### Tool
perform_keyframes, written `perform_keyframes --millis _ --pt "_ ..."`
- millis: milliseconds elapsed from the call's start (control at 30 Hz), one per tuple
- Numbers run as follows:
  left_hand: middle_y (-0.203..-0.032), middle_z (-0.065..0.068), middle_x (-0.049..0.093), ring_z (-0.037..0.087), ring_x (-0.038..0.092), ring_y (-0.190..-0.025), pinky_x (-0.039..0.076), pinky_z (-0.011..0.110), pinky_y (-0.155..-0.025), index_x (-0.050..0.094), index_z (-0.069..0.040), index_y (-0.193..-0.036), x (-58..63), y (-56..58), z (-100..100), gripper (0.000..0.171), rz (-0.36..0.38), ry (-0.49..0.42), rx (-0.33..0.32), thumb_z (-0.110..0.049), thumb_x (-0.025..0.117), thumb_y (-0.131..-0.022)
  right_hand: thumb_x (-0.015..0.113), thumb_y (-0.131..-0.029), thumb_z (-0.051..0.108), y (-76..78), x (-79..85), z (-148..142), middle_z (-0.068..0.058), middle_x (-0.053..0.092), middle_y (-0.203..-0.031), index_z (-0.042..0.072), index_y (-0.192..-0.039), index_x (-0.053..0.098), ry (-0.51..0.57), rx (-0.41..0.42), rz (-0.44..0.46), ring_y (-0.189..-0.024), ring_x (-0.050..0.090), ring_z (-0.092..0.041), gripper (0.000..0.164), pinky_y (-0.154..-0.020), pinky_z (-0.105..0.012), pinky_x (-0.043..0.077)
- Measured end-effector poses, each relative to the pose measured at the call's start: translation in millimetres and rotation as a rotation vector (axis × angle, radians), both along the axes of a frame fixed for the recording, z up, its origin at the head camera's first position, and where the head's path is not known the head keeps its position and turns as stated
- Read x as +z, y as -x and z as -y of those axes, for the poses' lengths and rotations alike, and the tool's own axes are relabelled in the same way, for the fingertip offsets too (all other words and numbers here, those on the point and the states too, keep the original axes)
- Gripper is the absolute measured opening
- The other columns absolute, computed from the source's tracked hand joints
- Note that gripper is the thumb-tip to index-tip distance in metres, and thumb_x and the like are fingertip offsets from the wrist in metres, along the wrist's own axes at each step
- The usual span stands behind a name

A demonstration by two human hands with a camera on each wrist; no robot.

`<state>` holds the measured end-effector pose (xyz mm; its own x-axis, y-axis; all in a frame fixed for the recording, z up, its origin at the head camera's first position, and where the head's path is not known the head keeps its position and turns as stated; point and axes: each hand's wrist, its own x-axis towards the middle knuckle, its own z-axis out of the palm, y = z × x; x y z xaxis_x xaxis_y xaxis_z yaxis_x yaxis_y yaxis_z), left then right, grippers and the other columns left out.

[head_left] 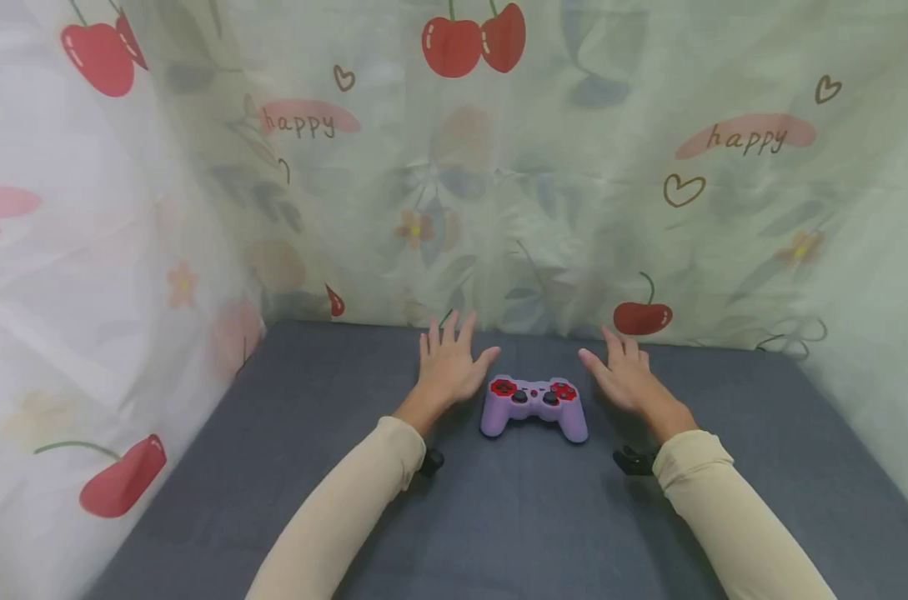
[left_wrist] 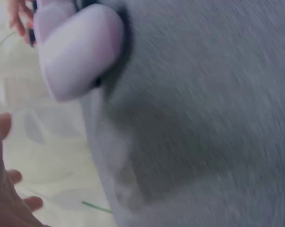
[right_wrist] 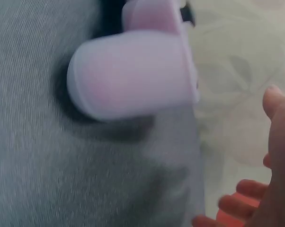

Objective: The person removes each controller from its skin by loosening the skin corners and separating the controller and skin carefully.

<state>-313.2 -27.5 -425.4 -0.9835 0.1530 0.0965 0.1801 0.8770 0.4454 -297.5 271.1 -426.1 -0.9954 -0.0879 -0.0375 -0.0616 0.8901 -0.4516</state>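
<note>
A purple game controller (head_left: pixel 534 406) lay crosswise between the empty, outstretched left hand (head_left: pixel 449 368) and right hand (head_left: pixel 629 377), nearer the left.

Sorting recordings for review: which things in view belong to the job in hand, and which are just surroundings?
Seem to belong:
purple game controller, not held
left hand, open, beside it
right hand, open, beside it

Just surroundings:
dark grey tabletop
printed backdrop
black wrist devices

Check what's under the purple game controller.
The gray tabletop: it shows all around the controller, darkened by shadow along the edges. The patch directly beneath is covered, so I can't tell whether anything else is there.
</note>
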Motion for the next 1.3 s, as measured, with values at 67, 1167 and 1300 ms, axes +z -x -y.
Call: perform_keyframes --millis 67,1167,1300 --pt "-0.173 0.008 0.011 0.042 -0.004 -0.160 0.004 0.062 -0.127 0.013 -0.031 -0.164 2.8 -3.1 -2 0.077 0.017 -0.038 0.002 -0.067 0.039 -0.102 0.026 -0.103 0.068 -1.5 1.4 2 -0.038 0.008 -0.162 0.002 -0.163 0.003 0.046 -0.007 0.012 -0.147 0.010 -0.064 0.091 -0.116 -0.075 0.015" --pt "-0.160 0.015 0.038 0.035 0.037 -0.150 0.037 0.056 -0.117 0.029 -0.018 -0.161 -3.0 -31.3 -14 0.100 0.273 -0.246 -0.099 -0.061 0.075 -0.084 0.057 -0.100 0.054 -34.1 -7.1 25 -0.029 0.047 -0.148 0.001 -0.160 0.019 0.361 0.057 0.222 -0.124 0.060 -0.036 0.089 -0.095 -0.047 0.057" --pt "-0.158 0.014 0.042 0.030 0.045 -0.143 0.041 0.052 -0.115 0.031 -0.016 -0.160 -6.4 -32.9 -17 0.102 0.303 -0.268 -0.118 -0.058 0.079 -0.081 0.063 -0.097 0.053 -32.6 -10.6 25 -0.030 0.045 -0.149 0.001 -0.160 0.020 0.363 0.078 0.229 -0.122 0.062 -0.036 0.092 -0.095 -0.047 0.058"
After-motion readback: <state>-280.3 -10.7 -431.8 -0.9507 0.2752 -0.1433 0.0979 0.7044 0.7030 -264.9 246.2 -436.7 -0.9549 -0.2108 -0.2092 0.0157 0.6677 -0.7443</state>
